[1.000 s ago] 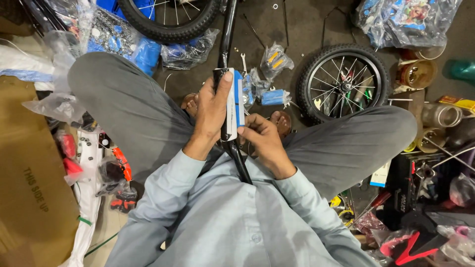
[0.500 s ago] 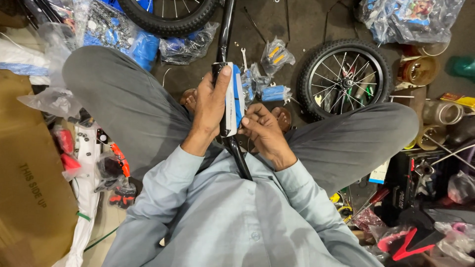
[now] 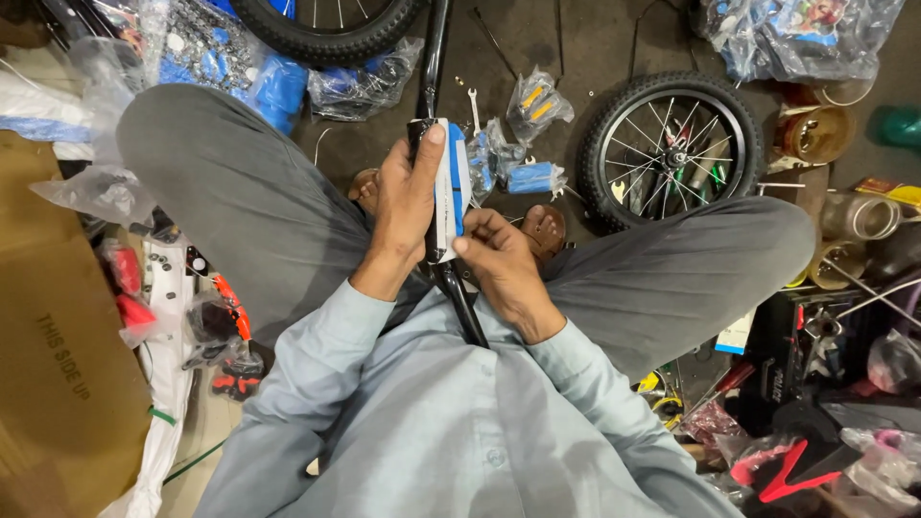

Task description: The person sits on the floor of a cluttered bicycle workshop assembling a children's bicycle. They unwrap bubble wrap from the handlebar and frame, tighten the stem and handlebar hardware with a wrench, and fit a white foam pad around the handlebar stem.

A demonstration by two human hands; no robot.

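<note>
Sticker (image 3: 451,187), white and blue, lies along a black tube (image 3: 434,58) that runs from the lap toward the far tyre (image 3: 326,29). Left hand (image 3: 403,206) wraps the tube, fingers pressed together, thumb flat along the sticker's left edge. Right hand (image 3: 504,264) pinches the sticker's near end between thumb and forefinger. It looks thin, light and floppy, likely to crease or stick to itself, so the edges seem the best hold. The tube looks stiff and smooth. Outward, grey trouser knees spread left and right. A small wheel (image 3: 672,149) lies far right, bagged parts (image 3: 532,105) beside it, cardboard (image 3: 58,355) at left.
</note>
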